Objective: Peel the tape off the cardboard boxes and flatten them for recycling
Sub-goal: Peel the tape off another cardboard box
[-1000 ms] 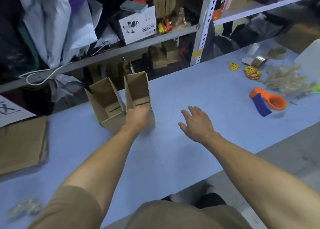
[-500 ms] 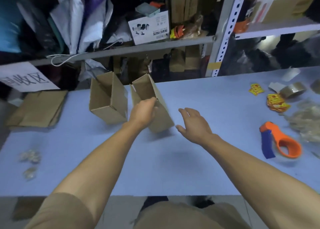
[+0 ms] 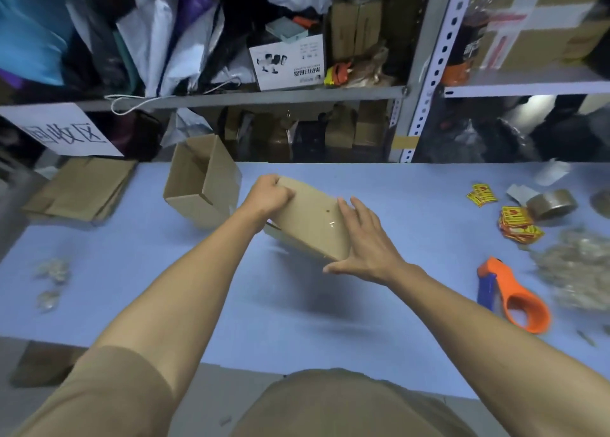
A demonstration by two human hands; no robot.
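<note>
**Box in hand, tape to find**

Holding the box (image 3: 308, 220) tipped on its side above the blue table (image 3: 297, 321), you have it between both hands. Your left hand (image 3: 269, 194) is clenched round the far upper edge, fingers curled over the rim. Your right hand (image 3: 366, 245) lies flat against the near end, fingers straight and spread, thumb stretched under the lower corner; it steadies the box without gripping it.

The box looks like thin, plain brown corrugated card: light, fairly stiff along its folds, and likely to give way if you squeeze the broad faces. Its matt surface should not slip. A glossy patch on the upper face, just beside your right fingers, may be clear tape; I cannot tell where it ends. Tape of that kind is hard to see and may tear into slivers, so pick at a corner with a nail and pull low along the card. To flatten, hold the box by opposite edges, not by the panels.

A second box (image 3: 203, 185) stands open on the table, near your left hand. Flattened card (image 3: 82, 189) lies stacked at the far left. An orange dispenser (image 3: 515, 296) and a tape roll (image 3: 551, 204) lie to your right.
</note>
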